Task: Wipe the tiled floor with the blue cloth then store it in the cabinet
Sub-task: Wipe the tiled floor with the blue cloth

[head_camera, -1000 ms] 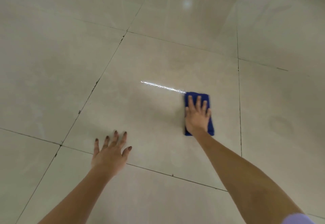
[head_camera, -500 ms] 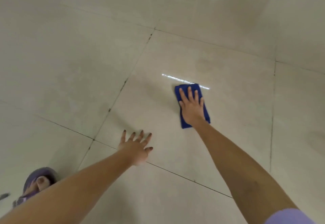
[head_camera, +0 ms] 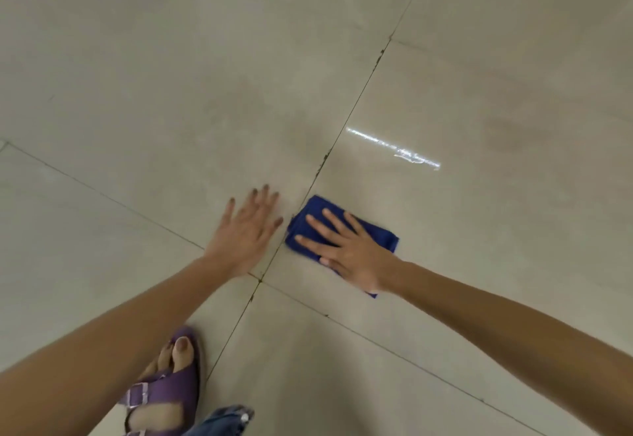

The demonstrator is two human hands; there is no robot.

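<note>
A folded blue cloth [head_camera: 342, 230] is pressed flat on the tiled floor [head_camera: 479, 264] under the right hand [head_camera: 346, 250], whose fingers [head_camera: 337, 221] are spread wide, palm down, covering most of the fabric; only the cloth's far edge, right corner and a sliver at the wrist are left showing. The cloth lies just right of a dark grout line [head_camera: 308, 192] and just beyond the point where four tiles meet. The left hand [head_camera: 246, 230] is laid open and flat on the neighbouring tile just left of the cloth, fingers splayed, the thumb tip close to the cloth's near-left edge but apart from it.

Compared with half a second ago, the cloth is seen swept leftward across its tile, from the middle to the grout line, and turned askew; the two hands, earlier well apart, are now side by side. A bright streak of reflected light [head_camera: 394, 149], previously touching the cloth's far edge, is now seen well beyond it to the right. A foot in a purple sandal [head_camera: 164, 387], at the frame's edge before, is now shown near the cloth, beside a denim hem [head_camera: 222, 422].
</note>
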